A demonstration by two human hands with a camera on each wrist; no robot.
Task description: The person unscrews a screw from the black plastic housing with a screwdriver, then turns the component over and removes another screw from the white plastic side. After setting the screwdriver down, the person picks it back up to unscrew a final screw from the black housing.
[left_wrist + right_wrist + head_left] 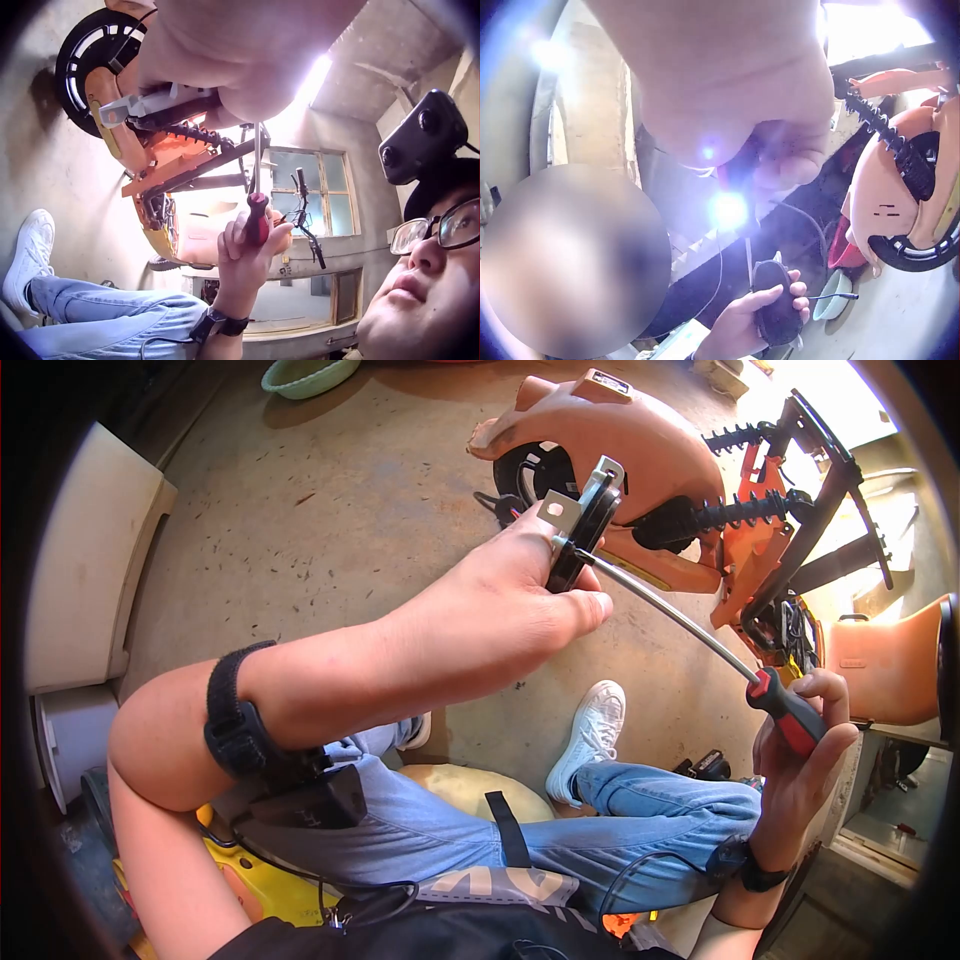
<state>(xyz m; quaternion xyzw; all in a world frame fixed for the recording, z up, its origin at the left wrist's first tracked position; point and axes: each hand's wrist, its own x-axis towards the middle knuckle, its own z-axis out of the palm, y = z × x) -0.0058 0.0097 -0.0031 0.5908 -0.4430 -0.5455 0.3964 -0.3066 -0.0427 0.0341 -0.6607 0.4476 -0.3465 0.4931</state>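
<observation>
My left hand (515,585) grips a dark oval part (598,518) with a metal bracket (560,510) at its side. In the right wrist view the left hand (739,326) has its thumb across the black face of this part (778,304). My right hand (800,760) holds a screwdriver by its red and black handle (790,712), and the shaft (675,615) slants up to the part, its tip at the part's side. The left wrist view shows the right hand (244,259) round the handle (259,217); the left hand (225,60) covers much of the top.
An orange scooter body (640,445) with black springs (745,512) and a frame stands beyond the hands. A pale green basin (308,374) is on the floor at the back. White cabinet (90,560) stands at left, a metal-framed cabinet (895,800) at right. A shoe (598,725) rests on the floor.
</observation>
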